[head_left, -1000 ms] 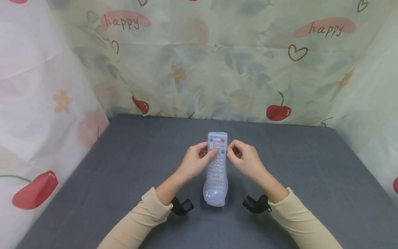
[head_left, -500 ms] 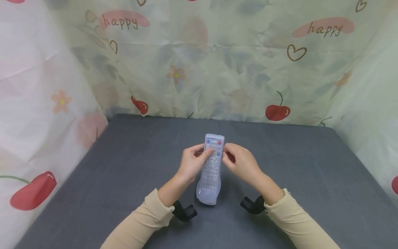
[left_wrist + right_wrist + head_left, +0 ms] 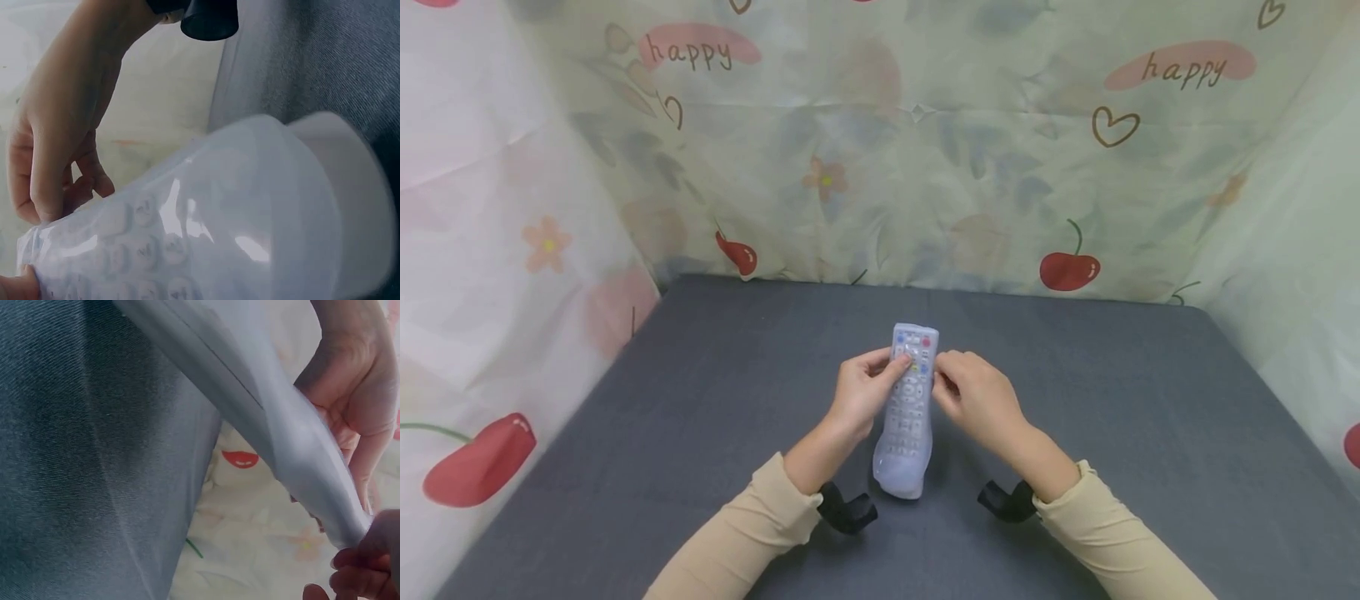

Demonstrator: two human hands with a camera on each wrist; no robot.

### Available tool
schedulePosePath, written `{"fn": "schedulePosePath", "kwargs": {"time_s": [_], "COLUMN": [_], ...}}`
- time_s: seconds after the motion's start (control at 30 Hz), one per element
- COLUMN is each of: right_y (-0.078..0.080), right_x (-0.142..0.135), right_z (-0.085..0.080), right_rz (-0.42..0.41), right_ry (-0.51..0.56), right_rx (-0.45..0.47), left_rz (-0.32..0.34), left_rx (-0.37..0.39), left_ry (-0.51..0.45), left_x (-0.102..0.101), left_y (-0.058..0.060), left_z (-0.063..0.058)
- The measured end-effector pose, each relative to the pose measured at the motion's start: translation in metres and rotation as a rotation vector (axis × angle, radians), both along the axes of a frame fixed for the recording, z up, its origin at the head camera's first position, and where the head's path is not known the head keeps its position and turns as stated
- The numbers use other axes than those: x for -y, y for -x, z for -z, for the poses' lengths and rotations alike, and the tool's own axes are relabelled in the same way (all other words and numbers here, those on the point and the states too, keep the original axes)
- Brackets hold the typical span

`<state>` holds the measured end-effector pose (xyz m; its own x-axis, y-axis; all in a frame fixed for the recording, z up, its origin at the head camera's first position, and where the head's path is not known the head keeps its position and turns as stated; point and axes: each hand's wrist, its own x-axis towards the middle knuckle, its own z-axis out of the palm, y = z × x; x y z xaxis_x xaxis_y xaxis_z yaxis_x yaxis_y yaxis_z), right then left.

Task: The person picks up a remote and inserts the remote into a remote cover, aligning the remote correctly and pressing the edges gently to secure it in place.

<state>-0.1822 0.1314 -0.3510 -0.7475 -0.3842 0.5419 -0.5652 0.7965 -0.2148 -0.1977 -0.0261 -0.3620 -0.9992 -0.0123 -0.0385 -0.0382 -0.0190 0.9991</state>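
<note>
A white remote control point(image 3: 908, 408) in a translucent cover stands tilted over the table, its buttons facing me. My left hand point(image 3: 857, 393) grips its left side near the top, thumb across the buttons and other fingers behind. My right hand point(image 3: 983, 393) pinches the cover at the right edge, fingers curled. In the left wrist view the clear cover point(image 3: 250, 181) bulges loosely at the lower end, and a pale end piece point(image 3: 359, 206) juts out beyond it. The right wrist view shows the cover's side point(image 3: 300, 444) running down to my right fingertips point(image 3: 350, 556).
The dark grey table point(image 3: 737, 375) spreads out around both hands. A patterned curtain point(image 3: 917, 192) hangs behind its far edge, with more fabric at both sides. Black straps point(image 3: 847, 510) sit at the wrists below the beige cuffs.
The remote control has shifted slightly left and its lower end has swung left. Both hands have moved a little leftward with it, and the right hand has turned slightly, still pinching at the edge.
</note>
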Motion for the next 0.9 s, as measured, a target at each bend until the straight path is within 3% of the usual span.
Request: {"fn": "schedulePosePath", "kwargs": {"time_s": [0.23,0.43,0.53,0.77,0.9], "right_y": [-0.003,-0.009,-0.008,-0.004,-0.003], "right_x": [0.007,0.017,0.02,0.019,0.017], "right_z": [0.013,0.024,0.026,0.03,0.029], "right_rz": [0.041,-0.008,-0.043,-0.085,-0.091], "right_ry": [0.094,0.274,0.387,0.542,0.601], "right_rx": [0.049,0.302,0.387,0.456,0.467], "left_rz": [-0.02,-0.064,-0.064,-0.03,-0.001], "left_rx": [0.01,-0.046,-0.07,-0.074,-0.114], "left_ry": [0.013,0.028,0.034,0.064,0.074], "left_x": [0.002,0.001,-0.001,0.0,0.002], "left_y": [0.004,0.007,0.006,0.002,0.001], "left_z": [0.003,0.003,0.002,-0.003,-0.006]}}
